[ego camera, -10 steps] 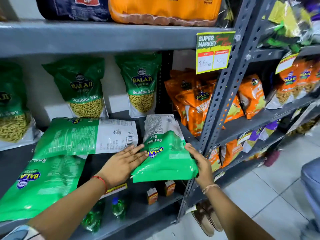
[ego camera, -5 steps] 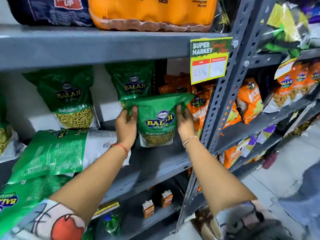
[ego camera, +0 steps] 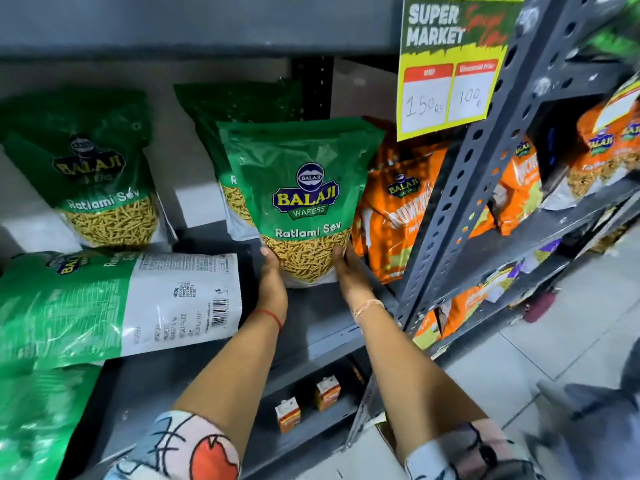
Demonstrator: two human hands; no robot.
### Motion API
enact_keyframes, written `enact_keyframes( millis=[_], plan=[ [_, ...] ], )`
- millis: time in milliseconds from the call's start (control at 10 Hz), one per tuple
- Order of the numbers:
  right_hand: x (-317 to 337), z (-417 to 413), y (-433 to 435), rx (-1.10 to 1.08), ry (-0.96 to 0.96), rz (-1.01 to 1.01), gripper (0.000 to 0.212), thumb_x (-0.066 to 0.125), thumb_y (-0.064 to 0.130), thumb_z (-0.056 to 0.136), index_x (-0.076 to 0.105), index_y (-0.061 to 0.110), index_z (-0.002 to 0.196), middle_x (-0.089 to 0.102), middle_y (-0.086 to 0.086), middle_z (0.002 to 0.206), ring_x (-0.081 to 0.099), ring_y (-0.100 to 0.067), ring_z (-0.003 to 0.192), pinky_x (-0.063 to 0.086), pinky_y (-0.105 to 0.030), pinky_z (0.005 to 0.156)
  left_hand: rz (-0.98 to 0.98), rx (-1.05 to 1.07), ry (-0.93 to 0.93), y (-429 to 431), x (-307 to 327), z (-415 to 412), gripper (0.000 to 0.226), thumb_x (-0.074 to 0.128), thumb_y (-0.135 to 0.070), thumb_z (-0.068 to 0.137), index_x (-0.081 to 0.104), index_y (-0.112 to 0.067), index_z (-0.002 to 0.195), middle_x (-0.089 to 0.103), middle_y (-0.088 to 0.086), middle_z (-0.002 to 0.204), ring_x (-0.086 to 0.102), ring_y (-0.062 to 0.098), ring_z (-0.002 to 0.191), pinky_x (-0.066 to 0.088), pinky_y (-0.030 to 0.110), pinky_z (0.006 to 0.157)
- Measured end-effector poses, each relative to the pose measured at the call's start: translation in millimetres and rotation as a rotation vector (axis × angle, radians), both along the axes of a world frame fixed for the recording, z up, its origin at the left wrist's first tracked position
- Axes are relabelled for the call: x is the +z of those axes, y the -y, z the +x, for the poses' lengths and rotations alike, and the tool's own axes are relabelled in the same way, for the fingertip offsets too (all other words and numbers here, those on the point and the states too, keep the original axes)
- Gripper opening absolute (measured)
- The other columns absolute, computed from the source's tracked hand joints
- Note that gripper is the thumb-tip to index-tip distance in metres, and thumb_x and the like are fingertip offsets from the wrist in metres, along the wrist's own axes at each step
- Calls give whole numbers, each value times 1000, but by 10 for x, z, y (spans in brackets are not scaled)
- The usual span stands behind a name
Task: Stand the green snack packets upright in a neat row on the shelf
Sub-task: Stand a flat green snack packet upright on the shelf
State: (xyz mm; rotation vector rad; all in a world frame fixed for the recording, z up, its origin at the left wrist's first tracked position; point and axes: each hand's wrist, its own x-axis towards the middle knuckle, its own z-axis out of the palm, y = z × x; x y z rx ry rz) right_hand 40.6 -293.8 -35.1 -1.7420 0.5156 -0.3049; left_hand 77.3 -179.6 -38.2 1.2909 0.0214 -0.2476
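Observation:
A green Balaji Ratlami Sev packet (ego camera: 301,199) stands upright on the grey shelf (ego camera: 325,327), its base held between my left hand (ego camera: 272,282) and my right hand (ego camera: 349,275). Right behind it stands a second upright green packet (ego camera: 239,126), mostly hidden. A third upright green packet (ego camera: 93,168) leans on the back wall at the left. One green packet (ego camera: 114,303) lies flat on the shelf, back side up, left of my left arm. Another flat green packet (ego camera: 41,417) lies at the bottom left, blurred.
Orange snack packets (ego camera: 398,213) stand just right of the held packet. A perforated grey upright post (ego camera: 460,188) with a yellow price sign (ego camera: 450,64) borders the bay. Small orange cartons (ego camera: 304,407) sit on the lower shelf. Tiled floor lies at the right.
The packet went from lying flat at the shelf's front edge to standing upright near the back. Both hands slid from its upper sides down to its base. The camera moved closer.

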Motion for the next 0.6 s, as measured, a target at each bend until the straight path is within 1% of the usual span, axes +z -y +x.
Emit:
enact_keyframes(
  millis=[100, 200, 300, 400, 500, 600],
  plan=[
    [-32, -24, -73, 24, -18, -15, 67, 33, 54, 85, 27, 14, 139, 36, -9, 147, 35, -28, 134, 28, -41, 112, 55, 57, -2, -45, -144, -28, 55, 14, -49, 92, 43, -21, 131, 47, 3, 136, 36, 15, 130, 22, 23, 103],
    [-19, -144, -68, 33, -14, -45, 56, 35, 47, 89, 36, 11, 133, 44, -10, 141, 41, -29, 129, 33, -34, 104, 95, 46, -63, -96, -166, -125, 59, 16, -56, 89, 45, -24, 128, 47, 6, 139, 39, 21, 131, 24, 31, 108],
    [-14, -270, -47, 29, -19, -49, 46, 33, 37, 93, 38, 12, 131, 48, -13, 137, 44, -31, 125, 34, -31, 96, 134, 31, -144, -157, -196, -224, 67, 17, -62, 86, 43, -20, 131, 49, 1, 134, 37, 19, 131, 23, 30, 107],
    [-28, -441, -65, 51, -62, -111, 52, 29, 46, 92, 34, 15, 134, 48, -16, 137, 44, -36, 125, 35, -42, 102, 168, -55, -144, -247, -198, -387, 74, 14, -65, 84, 35, -16, 136, 36, 6, 148, 32, 21, 137, 20, 31, 112],
    [-13, -592, -74, 50, -133, -128, 57, 27, 49, 91, 30, 15, 137, 42, -17, 142, 39, -36, 130, 30, -44, 108, 206, -79, -130, -312, -101, -664, 73, 11, -59, 88, 26, -10, 139, 26, 9, 152, 25, 23, 140, 20, 35, 116],
    [-23, -671, -59, 42, -126, -122, 56, 27, 47, 92, 31, 14, 137, 42, -18, 142, 37, -36, 130, 28, -43, 110, 157, -84, -133, -325, -79, -732, 70, 11, -55, 90, 26, -8, 139, 26, 10, 152, 26, 23, 140, 22, 34, 115]
  ],
)
